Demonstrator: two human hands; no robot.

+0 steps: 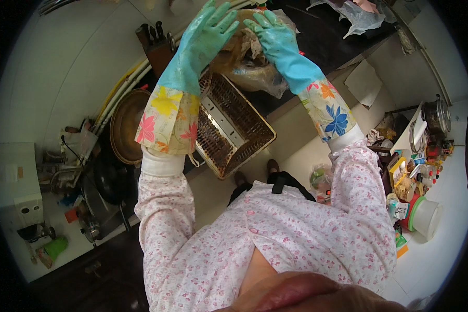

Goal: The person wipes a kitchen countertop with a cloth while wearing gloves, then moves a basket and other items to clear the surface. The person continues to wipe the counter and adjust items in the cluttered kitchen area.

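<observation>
Both my hands wear turquoise rubber gloves with flowered cuffs. My left hand (205,36) is raised at the top of the view, palm showing and fingers spread, holding nothing. My right hand (273,40) is also open, its fingers stretched toward the left one. Between and beneath them lies a clear plastic bag (268,78) with crumpled, brownish stuff around it; whether my right fingers touch it I cannot tell. Below the bag, near my left forearm, sits a rectangular metal basket (262,136) with slotted sides, coated in brown grime. A pale perforated strip (221,120) runs along its inside.
A knife block (158,44) stands left of my left hand. Pans, including a brown round one (126,127), crowd the counter at left. Dark countertop (325,39) extends to the right, with a white plastic bag (356,18). Bottles, a pot (437,117) and containers fill the right side.
</observation>
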